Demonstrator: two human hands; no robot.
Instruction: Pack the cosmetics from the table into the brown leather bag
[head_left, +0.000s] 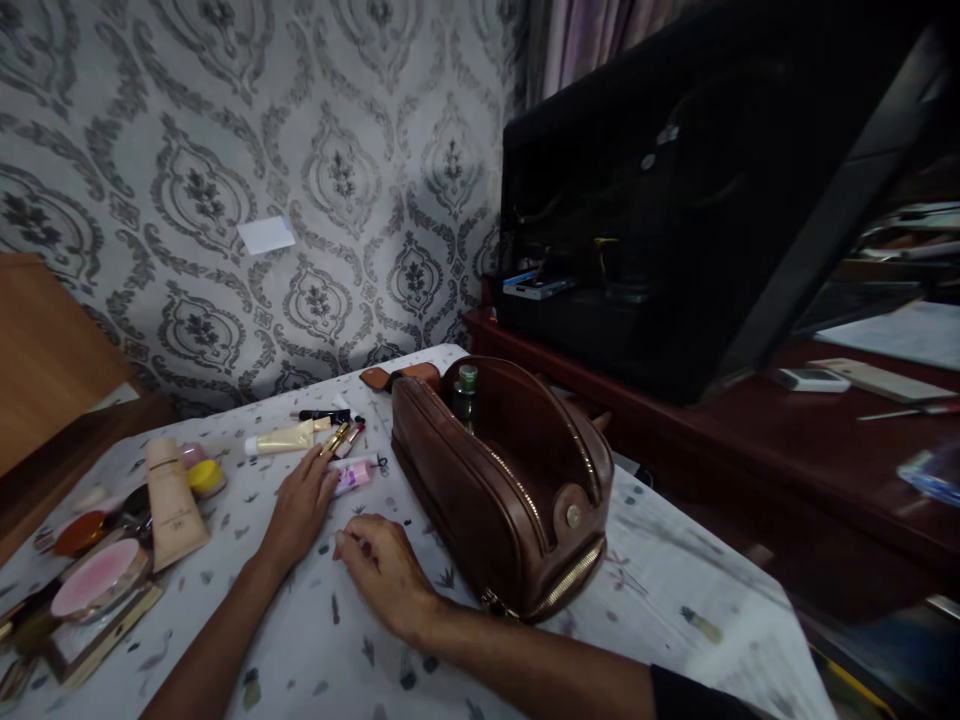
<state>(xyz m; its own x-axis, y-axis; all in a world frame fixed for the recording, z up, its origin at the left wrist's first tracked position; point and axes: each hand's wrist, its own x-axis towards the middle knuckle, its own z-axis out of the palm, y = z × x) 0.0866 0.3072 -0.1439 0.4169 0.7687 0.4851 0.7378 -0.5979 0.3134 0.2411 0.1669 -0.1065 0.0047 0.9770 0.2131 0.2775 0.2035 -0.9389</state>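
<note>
My left hand [300,505] lies palm down with its fingers stretched out, the tips at a gold lipstick [336,438] and a pink-and-white tube [352,476]. My right hand [386,570] is loosely curled above the tablecloth, between the left hand and the bag; nothing shows in its fingers. To the right stands a brown leather toiletry bag [457,490] with its top zipper spread wide. Inside it a bottle with a green cap [466,385] is upright. Past my left fingertips lie a cream-coloured tube [281,440] and a black slim tube [322,415].
On the left is a cluster of cosmetics, including a beige tube [174,505], a pink compact [101,580] and a yellow-lidded jar [205,478]. A patterned cloth covers the table [675,600]. A large black screen [637,230] stands on a dark red desk [750,450] at the right.
</note>
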